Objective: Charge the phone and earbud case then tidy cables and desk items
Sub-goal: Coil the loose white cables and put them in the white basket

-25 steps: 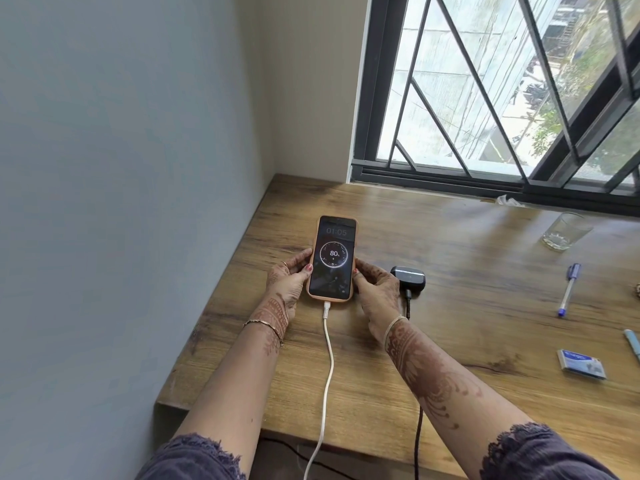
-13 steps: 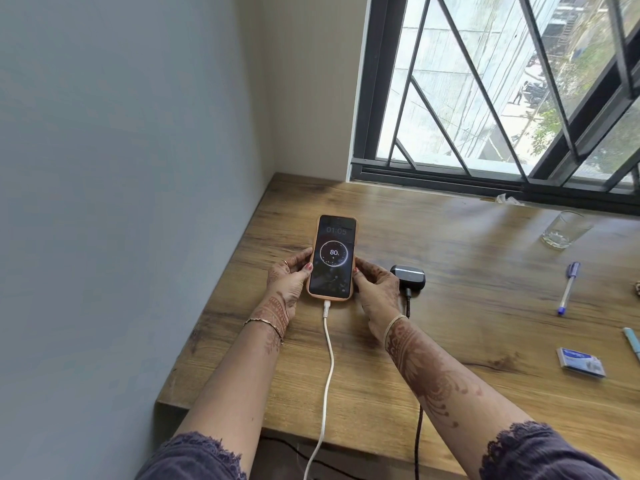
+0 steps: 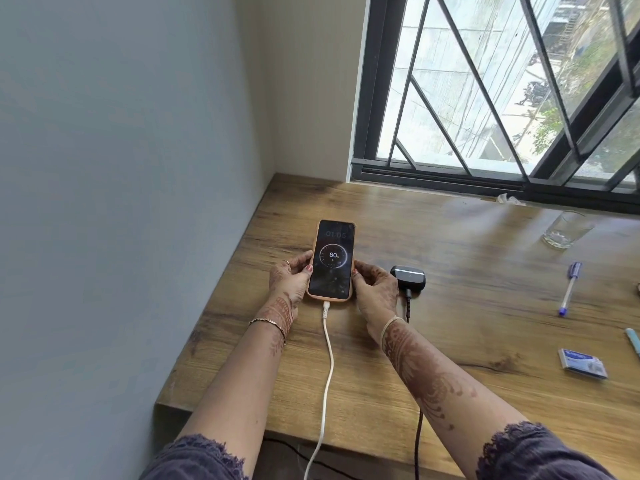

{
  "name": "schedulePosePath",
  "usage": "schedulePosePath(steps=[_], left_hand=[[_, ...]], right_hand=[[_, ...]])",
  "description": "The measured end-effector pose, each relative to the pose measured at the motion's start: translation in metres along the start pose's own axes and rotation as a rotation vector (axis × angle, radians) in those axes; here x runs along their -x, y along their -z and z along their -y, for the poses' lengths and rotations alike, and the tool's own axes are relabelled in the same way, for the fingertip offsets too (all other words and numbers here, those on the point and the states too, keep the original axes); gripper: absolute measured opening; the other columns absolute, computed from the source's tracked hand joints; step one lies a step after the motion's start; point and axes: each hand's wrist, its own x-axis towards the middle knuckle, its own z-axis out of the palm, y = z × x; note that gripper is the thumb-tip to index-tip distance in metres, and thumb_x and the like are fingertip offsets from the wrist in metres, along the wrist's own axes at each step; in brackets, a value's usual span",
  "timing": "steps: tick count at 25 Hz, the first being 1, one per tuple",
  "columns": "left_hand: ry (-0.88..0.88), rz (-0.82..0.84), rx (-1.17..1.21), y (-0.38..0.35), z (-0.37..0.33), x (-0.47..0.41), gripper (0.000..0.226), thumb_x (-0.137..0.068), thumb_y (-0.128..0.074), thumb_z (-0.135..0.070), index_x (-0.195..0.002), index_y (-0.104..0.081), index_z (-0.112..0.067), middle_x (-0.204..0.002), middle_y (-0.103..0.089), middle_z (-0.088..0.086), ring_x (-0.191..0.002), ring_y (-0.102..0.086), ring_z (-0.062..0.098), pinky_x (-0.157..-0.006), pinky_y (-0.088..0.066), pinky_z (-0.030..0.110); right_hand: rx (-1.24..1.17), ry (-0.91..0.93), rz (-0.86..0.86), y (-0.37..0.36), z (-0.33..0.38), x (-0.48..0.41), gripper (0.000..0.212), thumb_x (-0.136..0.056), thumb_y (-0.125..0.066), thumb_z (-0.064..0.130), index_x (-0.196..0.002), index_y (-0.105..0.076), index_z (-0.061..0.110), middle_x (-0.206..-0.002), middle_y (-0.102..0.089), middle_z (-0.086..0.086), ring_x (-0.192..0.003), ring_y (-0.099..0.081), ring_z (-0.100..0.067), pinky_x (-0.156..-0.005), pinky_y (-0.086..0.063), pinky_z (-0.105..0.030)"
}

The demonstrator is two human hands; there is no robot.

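Note:
A phone (image 3: 331, 260) in a peach case lies face up on the wooden desk (image 3: 467, 306), its lit screen showing 80 in a ring. A white cable (image 3: 327, 358) is plugged into its near end and runs off the front edge. My left hand (image 3: 290, 277) grips the phone's left side and my right hand (image 3: 375, 291) grips its right side. Just right of my right hand sits a dark earbud case (image 3: 408, 276) with a black cable (image 3: 408, 306) plugged into it; that cable passes under my right forearm.
A drinking glass (image 3: 564, 229) stands at the back right near the window frame (image 3: 450, 181). A blue-capped pen (image 3: 569, 287), a second pen tip (image 3: 633, 341) and a small blue-and-white box (image 3: 583, 362) lie at the right. A grey wall (image 3: 121, 202) borders the desk's left.

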Motion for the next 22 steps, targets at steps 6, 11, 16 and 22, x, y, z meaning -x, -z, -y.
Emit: schedulePosePath(steps=[6,11,16,22], left_hand=[[-0.024,-0.044,-0.085,-0.0010,-0.0006,0.0008,0.028,-0.085,-0.060,0.007,-0.111,-0.067,-0.001,-0.108,-0.069,0.010,-0.092,-0.063,0.012,-0.088,-0.052,0.021],[-0.001,-0.042,-0.126,0.0013,-0.0010,-0.0035,0.026,-0.085,-0.061,0.005,-0.108,-0.069,-0.004,-0.107,-0.069,0.010,-0.087,-0.065,0.010,-0.080,-0.053,0.016],[0.019,-0.052,-0.110,-0.0027,-0.0054,-0.0012,0.027,-0.086,-0.059,0.007,-0.112,-0.065,0.004,-0.101,-0.066,0.012,-0.074,-0.060,0.004,-0.069,-0.052,0.009],[-0.008,-0.094,-0.277,-0.0045,-0.0032,-0.0040,0.022,-0.085,-0.064,-0.004,-0.104,-0.072,-0.011,-0.104,-0.072,0.006,-0.095,-0.067,0.015,-0.096,-0.052,0.034]], right_hand=[[0.185,0.123,-0.038,-0.0012,0.0016,0.0102,0.022,-0.087,-0.065,0.019,-0.108,-0.072,0.022,-0.100,-0.073,0.002,-0.093,-0.067,-0.010,-0.091,-0.054,-0.030],[0.252,0.118,-0.043,-0.0067,0.0023,0.0099,0.025,-0.089,-0.062,0.022,-0.112,-0.071,0.023,-0.107,-0.072,0.000,-0.101,-0.065,-0.014,-0.096,-0.051,-0.036],[0.346,0.117,-0.048,-0.0064,0.0066,0.0096,0.026,-0.091,-0.059,0.022,-0.114,-0.070,0.020,-0.109,-0.071,-0.004,-0.106,-0.063,-0.018,-0.099,-0.047,-0.031],[0.416,0.136,-0.021,-0.0044,0.0068,0.0066,0.026,-0.092,-0.057,0.024,-0.115,-0.070,0.022,-0.111,-0.069,-0.004,-0.106,-0.061,-0.019,-0.098,-0.046,-0.029]])
